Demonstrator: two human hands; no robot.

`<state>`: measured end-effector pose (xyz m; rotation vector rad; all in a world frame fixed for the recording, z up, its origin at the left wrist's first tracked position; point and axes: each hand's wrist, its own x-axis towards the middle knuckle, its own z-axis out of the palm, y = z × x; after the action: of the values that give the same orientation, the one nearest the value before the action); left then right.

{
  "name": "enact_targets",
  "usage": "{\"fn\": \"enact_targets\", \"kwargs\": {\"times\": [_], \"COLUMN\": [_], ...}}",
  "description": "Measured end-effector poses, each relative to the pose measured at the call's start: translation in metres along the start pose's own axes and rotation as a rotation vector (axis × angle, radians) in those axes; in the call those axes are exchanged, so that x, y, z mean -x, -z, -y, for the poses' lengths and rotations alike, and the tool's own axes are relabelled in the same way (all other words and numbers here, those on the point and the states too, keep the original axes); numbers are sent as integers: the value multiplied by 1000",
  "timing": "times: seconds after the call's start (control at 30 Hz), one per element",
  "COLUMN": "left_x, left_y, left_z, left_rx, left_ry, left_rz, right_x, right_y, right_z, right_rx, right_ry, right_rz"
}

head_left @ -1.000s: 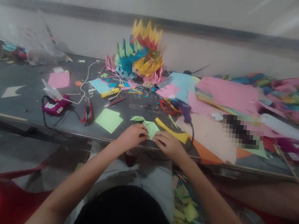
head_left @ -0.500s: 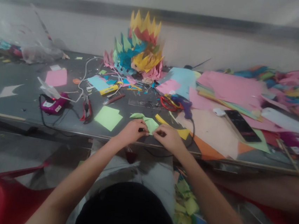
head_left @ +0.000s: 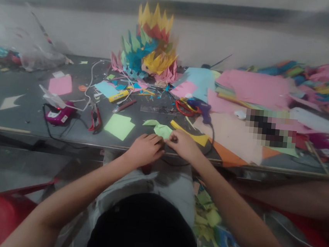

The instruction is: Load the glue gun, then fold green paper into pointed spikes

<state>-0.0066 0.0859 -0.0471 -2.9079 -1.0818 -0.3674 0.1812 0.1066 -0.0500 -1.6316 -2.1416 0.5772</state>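
Note:
A folded piece of light green paper (head_left: 163, 130) lies near the front edge of the table. At its near right side, my right hand (head_left: 184, 143) pinches it between thumb and fingers. My left hand (head_left: 147, 149) is closed at the paper's near corner, its fingertips almost against those of the right; the exact grip is hidden by the fingers. Left of the hands lie flat light green sheets (head_left: 119, 126). Yellow paper strips (head_left: 191, 134) rest just beyond my right hand.
Beyond the hands stands a colourful folded-paper figure (head_left: 148, 52). A glue gun (head_left: 203, 109) and red-handled scissors (head_left: 183, 108) lie to the right, near large paper sheets (head_left: 252, 85). To the left are a red cutter (head_left: 95, 120) and a purple device (head_left: 59, 115) with cables.
My left hand has slid down toward the table edge, from the paper's left side to its near corner. The right hand has shifted slightly left, and the green paper has turned a little.

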Motion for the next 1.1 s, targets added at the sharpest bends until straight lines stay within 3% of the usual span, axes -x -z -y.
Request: {"fn": "enact_targets", "kwargs": {"times": [0.17,0.4,0.6,0.73,0.8,0.9,1.0,1.1], "left_x": [2,0,-18,-31,-34,-35,-32,-29], "left_y": [2,6,9,13,17,19,18,15], "left_z": [8,30,45,48,46,37,23,12], "left_rx": [14,226,357,306,277,321,515,754], "left_ry": [-50,-162,-65,-69,-12,205,404,465], "left_rz": [35,63,10,98,132,128,69,-10], "right_x": [1,-1,-3,-5,-1,10,20,21], "right_y": [9,18,18,21,19,11,-3,-16], "right_z": [-4,-9,-11,-12,-9,2,15,21], "right_rx": [-95,-196,-188,-177,-164,-162,-267,-393], "right_ry": [9,26,51,72,78,92,138,134], "right_rz": [89,175,183,191,101,-82,-101,-121]}}
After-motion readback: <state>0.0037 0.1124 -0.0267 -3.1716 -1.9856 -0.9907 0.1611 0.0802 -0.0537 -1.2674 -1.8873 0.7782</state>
